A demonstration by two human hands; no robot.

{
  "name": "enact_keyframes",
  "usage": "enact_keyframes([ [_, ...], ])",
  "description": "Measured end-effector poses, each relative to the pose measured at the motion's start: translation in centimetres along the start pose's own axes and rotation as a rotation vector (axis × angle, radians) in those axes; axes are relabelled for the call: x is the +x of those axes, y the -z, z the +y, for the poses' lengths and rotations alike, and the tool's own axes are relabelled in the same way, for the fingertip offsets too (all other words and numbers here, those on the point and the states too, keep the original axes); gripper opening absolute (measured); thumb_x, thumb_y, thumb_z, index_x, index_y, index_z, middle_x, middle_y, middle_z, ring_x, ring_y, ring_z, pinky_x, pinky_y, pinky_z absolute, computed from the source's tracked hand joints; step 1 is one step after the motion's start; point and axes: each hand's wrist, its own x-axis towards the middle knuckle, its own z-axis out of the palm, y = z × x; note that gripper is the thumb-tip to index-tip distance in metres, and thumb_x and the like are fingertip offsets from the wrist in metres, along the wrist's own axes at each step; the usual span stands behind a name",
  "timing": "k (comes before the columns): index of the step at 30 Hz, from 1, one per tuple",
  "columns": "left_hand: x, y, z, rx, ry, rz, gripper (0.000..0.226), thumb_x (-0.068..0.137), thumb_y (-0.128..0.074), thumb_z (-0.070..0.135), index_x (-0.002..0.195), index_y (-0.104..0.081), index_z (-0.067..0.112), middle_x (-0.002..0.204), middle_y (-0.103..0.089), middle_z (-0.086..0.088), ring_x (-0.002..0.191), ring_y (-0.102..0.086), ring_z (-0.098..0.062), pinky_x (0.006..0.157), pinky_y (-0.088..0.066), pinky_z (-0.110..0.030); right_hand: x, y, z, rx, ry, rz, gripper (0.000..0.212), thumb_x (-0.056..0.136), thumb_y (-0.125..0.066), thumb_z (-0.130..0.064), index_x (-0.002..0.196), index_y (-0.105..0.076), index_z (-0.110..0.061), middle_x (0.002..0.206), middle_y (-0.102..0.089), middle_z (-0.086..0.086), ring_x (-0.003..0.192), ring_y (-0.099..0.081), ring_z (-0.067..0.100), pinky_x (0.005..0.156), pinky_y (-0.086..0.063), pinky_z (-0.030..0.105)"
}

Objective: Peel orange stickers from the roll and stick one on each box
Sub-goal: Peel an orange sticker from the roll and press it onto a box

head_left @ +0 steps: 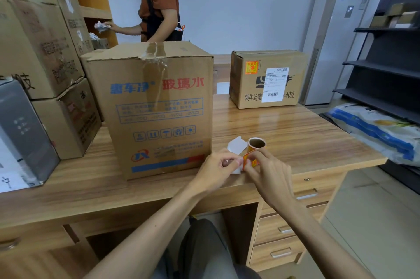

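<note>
Seated at a wooden desk (pixel 295 128), a person works with both hands drawn close together just above the desk's front edge, fingertips almost meeting. The left hand (pixel 216 172) pinches a strip of white backing paper (pixel 236 145), while the right hand (pixel 270 174) pinches an orange sticker (pixel 248 161) whose edge curls away from that strip. The sticker roll (pixel 256 144) stands on end on the desk just behind the hands, its brown cardboard core facing up and the strip trailing from it to the fingers. Just left of the hands stands a large taped carton (pixel 159 101) printed in blue and red, near the front of the desk. A smaller carton (pixel 245 88) sits well apart at the back right of the desk, with an applied orange label (pixel 251 67) at the upper left of its front face and a white shipping label (pixel 275 84) beside it. More cartons (pixel 41 47) are stacked at the left end of the desk. A second person (pixel 159 3) in a rust-coloured shirt stands behind the desk, reaching towards a wooden shelf. A blue-and-white sack (pixel 377 131) lies by dark shelving (pixel 386 69) on the right.
</note>
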Motion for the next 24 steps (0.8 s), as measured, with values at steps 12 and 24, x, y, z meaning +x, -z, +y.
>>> enact_keyframes([
  [12,0.0,-0.1,-0.1,0.06,-0.006,-0.04,0.018,0.099,-0.06,0.036,0.108,-0.073,0.043,0.096,-0.064,0.021,0.093,-0.06,-0.024,0.093,-0.049,-0.054,0.0,0.6,0.5,0.076,-0.043,-0.082,0.016,0.092,-0.064,-0.041,0.087,-0.066,-0.027,0.101,-0.067,-0.012,0.073,-0.065,0.017,0.056,-0.045,0.034],
  [24,-0.1,0.0,-0.1,0.074,0.022,0.067,0.019,0.1,-0.062,0.024,0.108,-0.079,0.02,0.077,-0.063,0.02,0.076,-0.05,-0.003,0.075,-0.041,-0.028,0.3,2.0,2.0,0.451,-0.385,-0.116,0.011,0.086,-0.073,-0.027,0.075,-0.07,-0.027,0.067,-0.065,-0.011,0.064,-0.057,0.013,0.063,-0.045,0.036],
])
